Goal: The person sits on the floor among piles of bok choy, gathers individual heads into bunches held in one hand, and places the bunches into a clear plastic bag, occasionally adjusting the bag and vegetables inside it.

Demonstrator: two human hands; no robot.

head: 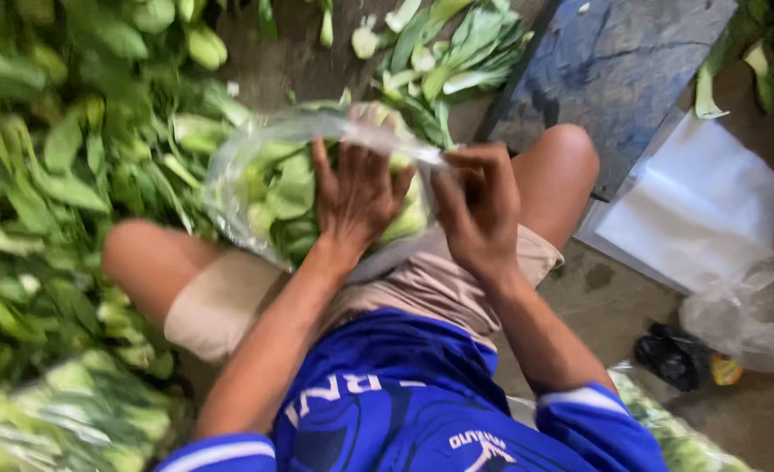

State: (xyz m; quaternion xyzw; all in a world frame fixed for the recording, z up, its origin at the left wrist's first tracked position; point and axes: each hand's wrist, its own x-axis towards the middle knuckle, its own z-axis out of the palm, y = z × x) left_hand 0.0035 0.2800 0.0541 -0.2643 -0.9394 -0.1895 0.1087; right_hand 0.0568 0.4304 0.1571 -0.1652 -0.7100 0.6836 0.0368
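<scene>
**Bagging greens on the lap**

Blue shirt (387,393) sits nearest. Loose greens (46,175) lie left. Left hand (356,197) presses flat, fingers spread, on the bag (264,183) (keep leaves tucked down); right hand (479,210) pinches its rim, best held taut.

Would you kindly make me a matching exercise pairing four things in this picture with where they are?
1. left hand
2. right hand
3. white sheets
4. loose greens

a. heaped at far left
b. pinching the bag rim
c. on the floor at right
d. pressed on the greens in the bag

Pairs: 1-d, 2-b, 3-c, 4-a
</scene>
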